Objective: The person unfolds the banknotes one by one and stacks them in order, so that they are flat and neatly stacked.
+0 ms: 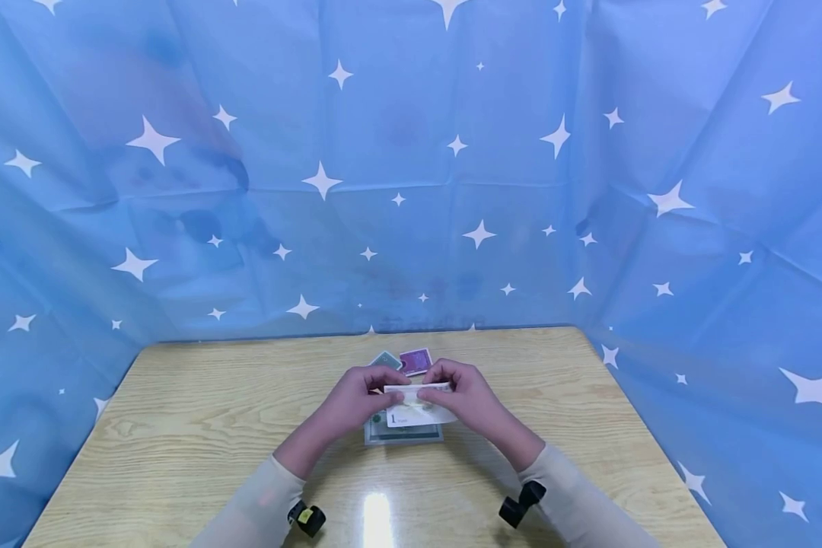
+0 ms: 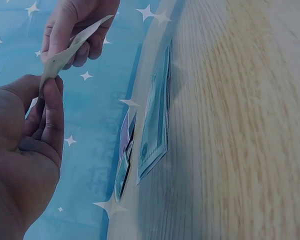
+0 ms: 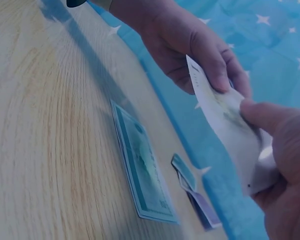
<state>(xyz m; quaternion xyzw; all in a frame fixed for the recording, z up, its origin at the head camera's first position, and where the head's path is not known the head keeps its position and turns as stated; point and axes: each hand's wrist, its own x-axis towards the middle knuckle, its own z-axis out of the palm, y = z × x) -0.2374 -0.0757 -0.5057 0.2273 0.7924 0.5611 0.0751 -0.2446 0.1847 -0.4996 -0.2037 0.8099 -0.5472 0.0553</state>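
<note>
- Pale note (image 1: pixel 418 415): I have it raised above the table, in front of the body, stretched between two hands; both wrist views show the paper bent rather than flat.
- Blue backdrop (image 1: pixel 397 122): I see it rise behind the table, printed with white four-pointed stars.
- Wooden table (image 1: pixel 178 449): light grain, with a bright reflection near its front edge.
- Left hand (image 1: pixel 359 396): I read its thumb on the note's near face and fingers behind, pinching the left end.
- Right hand (image 1: pixel 471 392): it pinches the other end the same way, thumb on the near face, the two thumbs pointing toward each other with a small gap between.
- Green stack (image 3: pixel 140 162): flat papers, several edges showing, lying on the table beneath the note, partly hidden from my head view.
- Purple card (image 1: pixel 416 361): on the table just beyond the hands.
- Teal card (image 1: pixel 387 360): beside the purple card, the two appearing to overlap in my right wrist view.
</note>
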